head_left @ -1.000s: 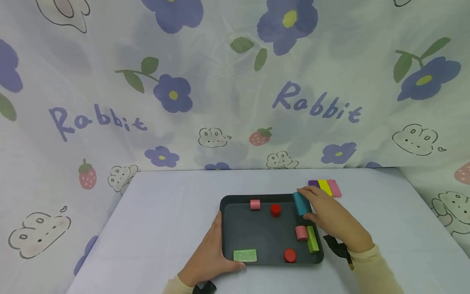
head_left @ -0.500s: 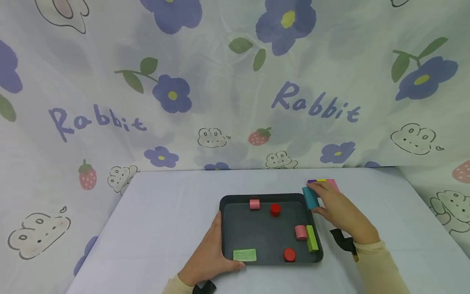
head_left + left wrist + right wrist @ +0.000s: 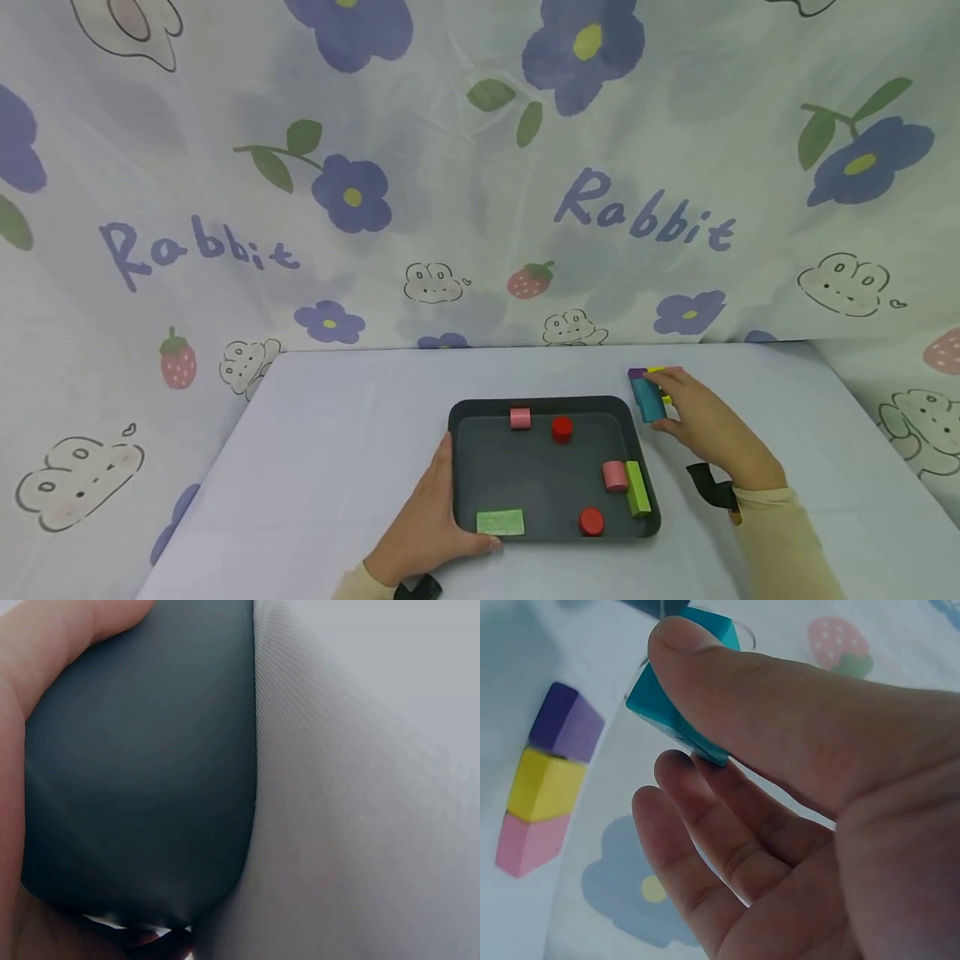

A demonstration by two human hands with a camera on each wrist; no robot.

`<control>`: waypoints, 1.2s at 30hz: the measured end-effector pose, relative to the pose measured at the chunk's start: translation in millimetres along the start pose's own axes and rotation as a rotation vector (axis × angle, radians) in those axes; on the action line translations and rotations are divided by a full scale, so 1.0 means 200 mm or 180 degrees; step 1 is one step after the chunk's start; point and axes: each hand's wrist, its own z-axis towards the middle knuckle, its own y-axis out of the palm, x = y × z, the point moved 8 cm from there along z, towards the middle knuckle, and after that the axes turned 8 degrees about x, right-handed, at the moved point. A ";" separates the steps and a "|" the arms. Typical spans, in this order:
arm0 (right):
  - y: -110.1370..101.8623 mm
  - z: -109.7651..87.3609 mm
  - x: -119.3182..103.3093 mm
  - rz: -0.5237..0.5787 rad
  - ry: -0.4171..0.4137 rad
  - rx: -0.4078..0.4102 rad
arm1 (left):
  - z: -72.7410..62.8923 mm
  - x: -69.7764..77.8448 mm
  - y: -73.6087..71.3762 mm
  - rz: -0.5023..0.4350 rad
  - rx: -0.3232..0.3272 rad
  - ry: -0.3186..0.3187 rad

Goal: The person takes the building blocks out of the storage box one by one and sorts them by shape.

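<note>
My right hand [image 3: 701, 421] pinches a blue rectangular block [image 3: 648, 399] between thumb and fingers, above the table past the tray's back right corner. In the right wrist view the thumb lies over the blue block [image 3: 654, 699], and other fingers stay off it. Just behind are a purple block [image 3: 637, 372], a yellow block [image 3: 656, 369] and a mostly hidden pink block [image 3: 532, 844], side by side. With thumb along the front and fingers along the left side, my left hand [image 3: 427, 523] holds the dark baking tray [image 3: 540, 533] by its front left corner.
Inside the tray are a light green block [image 3: 500, 522], a lime green block [image 3: 638, 488], pink cylinders [image 3: 615, 476] and red cylinders [image 3: 592, 522]. A white cloth [image 3: 352, 433] covers the table. A printed curtain [image 3: 480, 192] hangs behind it.
My right hand has carried the blue block from over the tray's back right corner, right and back, to just in front of the row of blocks. The left hand and tray have stayed put.
</note>
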 end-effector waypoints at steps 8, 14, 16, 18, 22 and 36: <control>-0.02 -0.01 0.08 0.0075 0.0067 0.0028 | -0.01 0.01 0.00 -0.0008 0.0007 0.0009; -0.03 -0.02 0.16 0.0044 0.0171 0.0049 | 0.01 0.02 0.01 0.0008 0.0000 0.0050; -0.04 -0.02 0.19 0.0035 0.0187 0.0056 | 0.01 0.02 0.01 0.0005 -0.0005 0.0037; -0.04 -0.03 0.21 0.0027 0.0192 0.0064 | 0.01 0.02 0.01 -0.0004 -0.0009 0.0029; -0.04 -0.04 0.25 -0.0033 0.0169 0.0046 | 0.01 0.02 0.01 0.0002 -0.0005 0.0011; -0.06 0.01 0.40 -0.0232 0.0046 -0.0063 | 0.00 0.00 0.01 -0.0005 0.0034 0.0016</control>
